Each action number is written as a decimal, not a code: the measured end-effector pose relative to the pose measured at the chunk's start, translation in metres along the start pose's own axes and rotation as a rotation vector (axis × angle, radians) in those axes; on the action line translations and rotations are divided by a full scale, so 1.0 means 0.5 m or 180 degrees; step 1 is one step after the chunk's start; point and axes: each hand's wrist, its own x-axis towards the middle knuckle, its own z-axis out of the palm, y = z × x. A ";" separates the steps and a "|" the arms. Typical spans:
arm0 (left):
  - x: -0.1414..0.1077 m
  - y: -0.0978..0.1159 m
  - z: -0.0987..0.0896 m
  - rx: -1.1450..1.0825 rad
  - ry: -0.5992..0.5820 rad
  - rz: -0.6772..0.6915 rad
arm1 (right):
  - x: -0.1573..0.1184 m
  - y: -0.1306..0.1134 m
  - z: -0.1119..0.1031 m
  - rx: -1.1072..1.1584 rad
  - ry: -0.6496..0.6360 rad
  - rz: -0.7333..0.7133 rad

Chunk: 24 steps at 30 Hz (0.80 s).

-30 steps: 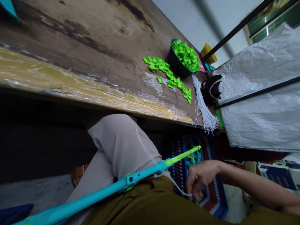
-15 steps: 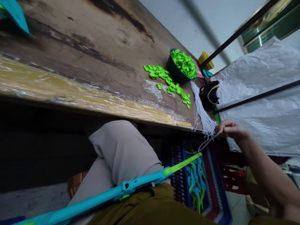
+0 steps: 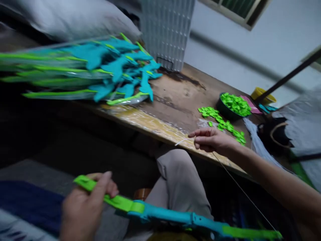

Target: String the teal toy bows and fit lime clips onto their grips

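Observation:
My left hand [image 3: 86,202] is wrapped round the green left end of a long blue-and-green plastic piece [image 3: 170,214], which lies across my lap. A white string [image 3: 243,192] runs from the piece's far right green tip up to my right hand [image 3: 209,139]. That hand pinches the string between its fingers, above the table edge, and a short free end sticks out to the left of the fingertips. Small green parts [image 3: 227,125] lie scattered on the table behind my right hand, beside a dark bowl [image 3: 222,108] heaped with the same parts.
Bagged blue-and-green pieces [image 3: 112,67] are piled on the table's left side. A bundle of white strings [image 3: 258,144] hangs over the table at right, near a black object [image 3: 276,132] and a yellow container [image 3: 263,95]. The taped table edge [image 3: 150,125] crosses before my knee.
The view has swung left, bringing the bagged pile and my left hand into sight. My right hand has moved left from beside the string bundle, drawing the string with it.

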 end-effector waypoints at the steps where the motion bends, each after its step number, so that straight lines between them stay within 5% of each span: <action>1: -0.001 0.001 0.000 -0.0145 -0.0057 -0.0036 | 0.017 0.010 0.028 0.0013 -0.0102 0.0033; 6: -0.021 -0.004 -0.001 -0.0527 -0.0275 -0.0129 | 0.063 0.065 0.133 -0.0099 -0.0445 0.0197; 11: -0.034 0.002 -0.004 -0.0772 -0.0309 -0.0177 | 0.065 0.102 0.184 -0.0580 -0.0692 0.0117; 18: -0.046 0.017 0.005 -0.0939 -0.0412 -0.0206 | 0.042 0.119 0.202 -0.2662 -0.0881 -0.0872; 21: -0.053 0.027 0.009 -0.1086 -0.0426 -0.0210 | 0.031 0.116 0.220 -0.2754 -0.0828 -0.1280; 24: -0.063 0.042 0.013 -0.1356 -0.0416 -0.0186 | 0.022 0.108 0.249 -0.2460 -0.0360 -0.1651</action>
